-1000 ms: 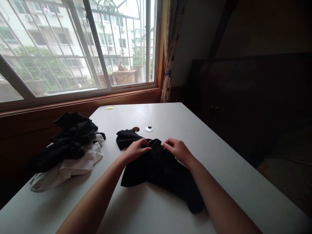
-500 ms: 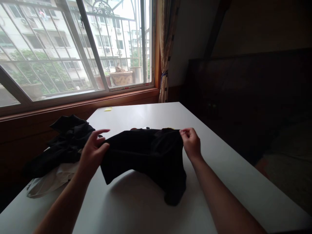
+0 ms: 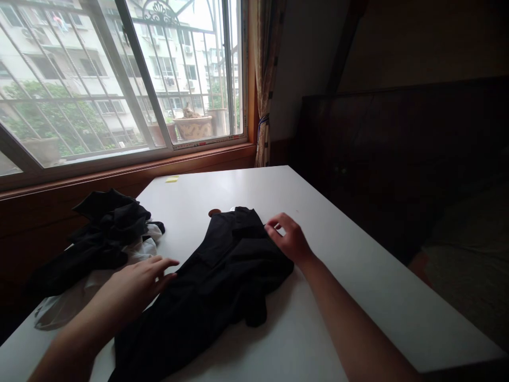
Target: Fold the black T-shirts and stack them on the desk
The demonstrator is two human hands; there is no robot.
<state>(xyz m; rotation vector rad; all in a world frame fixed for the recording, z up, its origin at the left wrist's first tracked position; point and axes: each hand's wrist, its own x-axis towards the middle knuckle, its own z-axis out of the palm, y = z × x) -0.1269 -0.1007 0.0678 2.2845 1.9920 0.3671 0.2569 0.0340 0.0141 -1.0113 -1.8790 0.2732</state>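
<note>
1. Big picture: it's a dim room, too dark on my right to read much. Light pours through the wide metal-framed window point(image 3: 141, 69) ahead and left, with a beige patterned cloth curtain point(image 3: 265, 79) tied at its side.

2. Down to the smooth, white, flat-topped table point(image 3: 382, 281): cloth should slide easily here.

3. And here's the limp black cloth garment point(image 3: 214, 270), lying slantwise across the tabletop between my arms, its near end running out of view. I'd call it light, soft and not at all fragile, likely to crumple and keep wrinkles. Best holds, I reckon: the far right edge and the long left edge, one hand each, tension shared.

4. On the left sits a rumpled heap of black cloth point(image 3: 113, 223), over crumpled thin white fabric point(image 3: 59, 310).

5. My hands now: left hand point(image 3: 143, 278), fingers loosely apart at the garment's left edge; right hand point(image 3: 290, 239), thumb and forefinger curled close by the far right edge. Pinching cloth? Can't tell.

6. Smallest: a round brown hole point(image 3: 214, 213) beside the garment's far end, and yellow paper slips point(image 3: 172, 179) near the table's far edge.
</note>
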